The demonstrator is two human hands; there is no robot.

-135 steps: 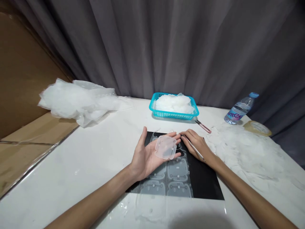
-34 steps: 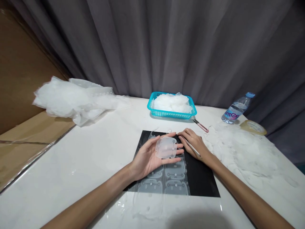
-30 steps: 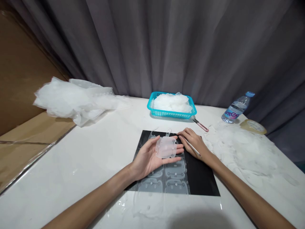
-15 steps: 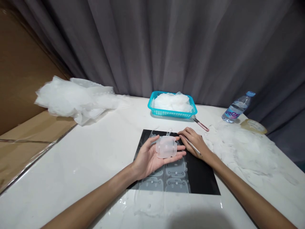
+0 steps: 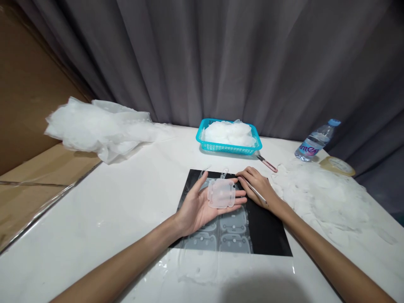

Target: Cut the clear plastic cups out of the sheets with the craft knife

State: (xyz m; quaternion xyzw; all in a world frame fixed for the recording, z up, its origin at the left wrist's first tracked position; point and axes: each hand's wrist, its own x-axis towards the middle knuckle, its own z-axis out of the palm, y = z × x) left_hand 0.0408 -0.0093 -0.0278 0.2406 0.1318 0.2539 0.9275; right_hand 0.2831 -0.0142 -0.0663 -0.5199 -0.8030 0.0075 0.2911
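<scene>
My left hand (image 5: 202, 202) is palm up above a black mat, its fingers stretched out. Across those fingers lies a small translucent, rounded-square soft plastic piece (image 5: 221, 193); the thumb stands away from it. My right hand (image 5: 256, 185) rests at the mat's upper right, fingers curled round a slim white pen-like stick (image 5: 255, 191) with a dark end toward the wrist. Beneath my left hand, a clear moulded sheet (image 5: 233, 242) with several rounded-square shapes lies partly on the black mat (image 5: 268, 235). My left hand hides part of this sheet.
A blue basket (image 5: 229, 148) heaped with whitish translucent pieces stands at the back, thread snips (image 5: 267, 163) beside it. To the right are a water bottle (image 5: 315, 141), a tape roll (image 5: 337, 166) and thin translucent scraps (image 5: 328, 202). Crumpled white plastic (image 5: 101, 128) and cardboard (image 5: 47, 172) lie left.
My left thumb has lifted away from the translucent piece, which has shifted slightly right and up. My right hand keeps its grip on the white stick, nearly still.
</scene>
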